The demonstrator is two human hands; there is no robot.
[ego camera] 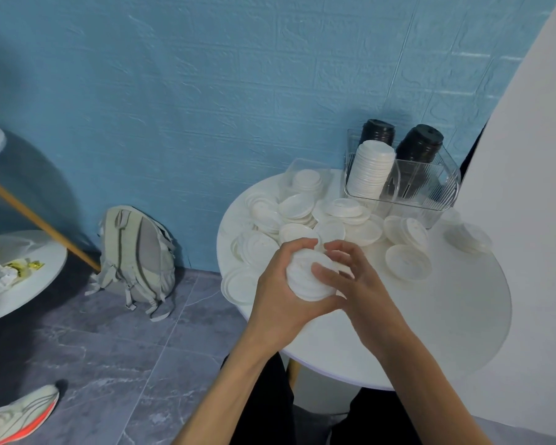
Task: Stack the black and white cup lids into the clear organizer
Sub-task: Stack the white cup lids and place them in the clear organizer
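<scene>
Left hand point(281, 292) fingers curl round a short stack of ribbed white plastic lids point(305, 277); right hand point(353, 277) pinches its right edge, above the near part of the round white table point(430, 332). Loose white lids point(302, 216) scattered beyond. Far right, clear ridged plastic organizer point(430, 187) holds white and black stacks.

Both forearms reaching forward, left hand point(281, 284) and right hand point(355, 277) cupped together, fingers curled, gripping from opposite sides.

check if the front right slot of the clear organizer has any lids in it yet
Looks empty: the front right compartment of the clear organizer shows only its ribbed wall, while a white stack fills the front left.
</scene>
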